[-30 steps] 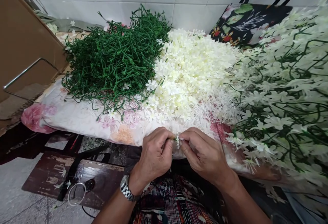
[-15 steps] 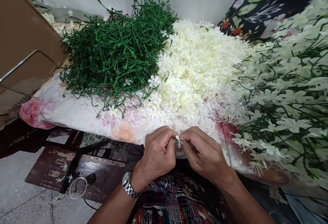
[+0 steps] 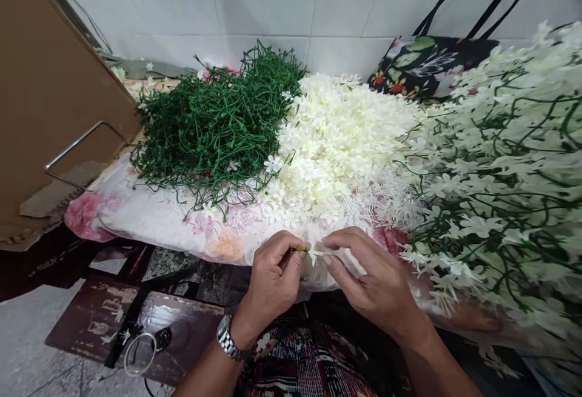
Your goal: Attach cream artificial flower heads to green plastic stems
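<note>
Between the thumb and forefinger of my left hand (image 3: pixel 276 273) is pinched the base of a small white artificial flower (image 3: pixel 314 255), a bit of green showing at the fingertips. My right hand (image 3: pixel 370 276) is just to the right of it. Its thumb and forefinger are apart, with the thumb tip close to the flower's thin white end; whether they touch I cannot tell. Beyond my hands lies a heap of loose white artificial blossoms (image 3: pixel 336 136). A tangled pile of green plastic stems (image 3: pixel 209 124) is to its left, and thin white stamens (image 3: pixel 386 200) lie at its front right.
Stems with white flowers attached (image 3: pixel 500 185) are massed on the right. A floral cloth (image 3: pixel 154 221) covers the work surface. At the left stands a cardboard box (image 3: pixel 59 94) beside a metal handle (image 3: pixel 75 148); a black floral bag (image 3: pixel 422 63) rests against the tiled wall.
My right thumb and forefinger have parted and drawn slightly away from the flower. My left hand keeps its pinch. The camera view has tilted up, showing more wall.
</note>
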Available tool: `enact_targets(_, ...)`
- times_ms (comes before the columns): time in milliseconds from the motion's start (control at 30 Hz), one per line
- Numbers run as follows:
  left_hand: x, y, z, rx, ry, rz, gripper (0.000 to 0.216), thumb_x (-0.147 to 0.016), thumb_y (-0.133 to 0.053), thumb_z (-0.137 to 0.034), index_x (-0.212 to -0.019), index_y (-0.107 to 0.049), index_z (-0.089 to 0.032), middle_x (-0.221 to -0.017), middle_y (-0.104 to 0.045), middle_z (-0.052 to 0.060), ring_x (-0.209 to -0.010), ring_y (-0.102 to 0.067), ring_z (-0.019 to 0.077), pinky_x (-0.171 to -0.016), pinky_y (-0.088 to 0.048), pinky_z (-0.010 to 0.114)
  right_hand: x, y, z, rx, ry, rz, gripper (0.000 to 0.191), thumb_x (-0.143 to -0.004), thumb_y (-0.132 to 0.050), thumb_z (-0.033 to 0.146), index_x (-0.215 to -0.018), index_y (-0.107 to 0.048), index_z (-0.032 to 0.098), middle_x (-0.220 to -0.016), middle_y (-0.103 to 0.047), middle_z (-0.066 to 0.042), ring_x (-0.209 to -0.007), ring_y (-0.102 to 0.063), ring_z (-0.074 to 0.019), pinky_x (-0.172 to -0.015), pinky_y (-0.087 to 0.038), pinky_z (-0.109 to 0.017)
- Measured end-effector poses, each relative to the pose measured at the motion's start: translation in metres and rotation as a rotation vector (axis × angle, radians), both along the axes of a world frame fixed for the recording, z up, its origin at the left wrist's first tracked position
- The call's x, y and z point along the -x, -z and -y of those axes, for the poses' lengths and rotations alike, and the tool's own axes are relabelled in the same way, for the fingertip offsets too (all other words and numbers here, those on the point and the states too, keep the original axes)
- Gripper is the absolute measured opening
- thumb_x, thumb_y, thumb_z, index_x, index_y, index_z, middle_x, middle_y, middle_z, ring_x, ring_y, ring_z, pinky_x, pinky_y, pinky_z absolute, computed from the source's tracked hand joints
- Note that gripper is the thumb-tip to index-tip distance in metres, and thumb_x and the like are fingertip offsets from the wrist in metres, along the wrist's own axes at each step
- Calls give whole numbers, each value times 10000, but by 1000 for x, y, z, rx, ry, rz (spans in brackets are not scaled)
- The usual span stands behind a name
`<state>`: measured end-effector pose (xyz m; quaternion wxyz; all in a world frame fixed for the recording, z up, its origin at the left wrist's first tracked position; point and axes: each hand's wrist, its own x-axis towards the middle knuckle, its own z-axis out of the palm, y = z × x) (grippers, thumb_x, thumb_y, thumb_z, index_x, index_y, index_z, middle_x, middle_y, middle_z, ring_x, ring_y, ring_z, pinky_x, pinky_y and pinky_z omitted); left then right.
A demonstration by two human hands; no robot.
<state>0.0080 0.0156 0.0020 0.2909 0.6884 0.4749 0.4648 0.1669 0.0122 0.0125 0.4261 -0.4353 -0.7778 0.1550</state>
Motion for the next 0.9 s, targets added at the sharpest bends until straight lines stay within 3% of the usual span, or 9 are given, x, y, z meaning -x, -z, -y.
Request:
enact_targets(167, 1, -3, 3, -260, -40, -29, 134, -807, -479, -66, -780, -541, -182, -653, -564, 3, -600, -529, 120, -520, -405, 223, -1, -12, 4, 79, -32, -88, 81, -840, -530, 222, -895, -542, 164, -770, -564, -32, -718, -542, -139, -627, -462, -266)
enact_targets(300, 1, -3, 5, -327, -3, -74, 160, -803, -471, -31, -802, -532, -179, -652, -557, 1, -603, -512, 119, -530, -400, 224, 5, -9, 5, 96, -57, -132, 51, -828, -510, 141, -859, -542, 166, -729, -536, -8, -679, -521, -117, -602, -447, -244)
enact_targets(900, -8, 8, 2, -182, -16, -11, 160, -791, -462, -34, -727, -505, -174, -622, -510, -25, -558, -491, 87, -511, -380, 181, 13, 10, -2, -12, -3, -12, 109, -861, -416, 93, -816, -480, 170, -666, -503, -4, -601, -490, -110, -551, -430, -227)
